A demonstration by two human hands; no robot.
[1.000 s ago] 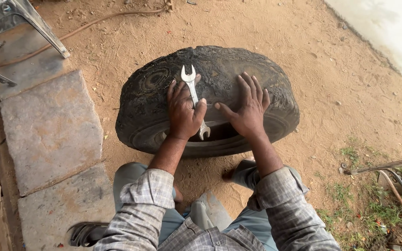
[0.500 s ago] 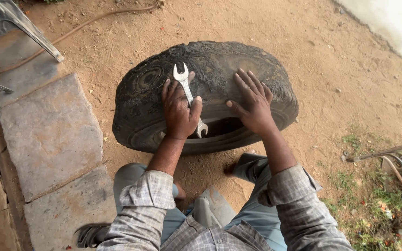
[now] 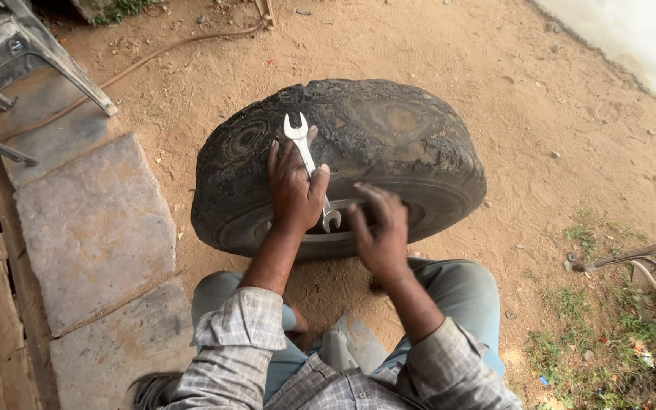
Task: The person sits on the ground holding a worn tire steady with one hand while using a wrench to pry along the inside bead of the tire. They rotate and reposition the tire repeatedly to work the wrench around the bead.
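Two hands are working at one worn tyre here, and we are taking the scene from the left edge across. At the far left we are seeing the metal legs of a chair (image 3: 36, 57) standing on grey stone slabs (image 3: 93, 228), with a thin hose (image 3: 138, 64) trailing over the sandy ground (image 3: 540, 114) behind them. Just right of the slabs, the old black tyre (image 3: 389, 144) is lying tilted on the dirt, its cracked tread facing up toward us and its pale rim showing along the near side.

Our left hand (image 3: 294, 190) is resting on the tyre's upper face, fingers curled and thumb closed around the shank of a silver double-ended spanner (image 3: 309, 167). One open end of the spanner is sticking up past the fingertips, and the other end is poking out below the hand, near the rim. Just beside it, our right hand (image 3: 381, 231) is hovering over the rim side of the tyre with the fingers spread loosely and nothing in its grasp; it is blurred, so we cannot tell whether the fingertips are touching the rubber. Our checked shirt sleeves and grey-blue trousers are filling the bottom of the view, knees drawn up close to the tyre.

At the far right, patches of grass (image 3: 609, 334) and thin metal rods (image 3: 632, 254) are lying well apart from the tyre.
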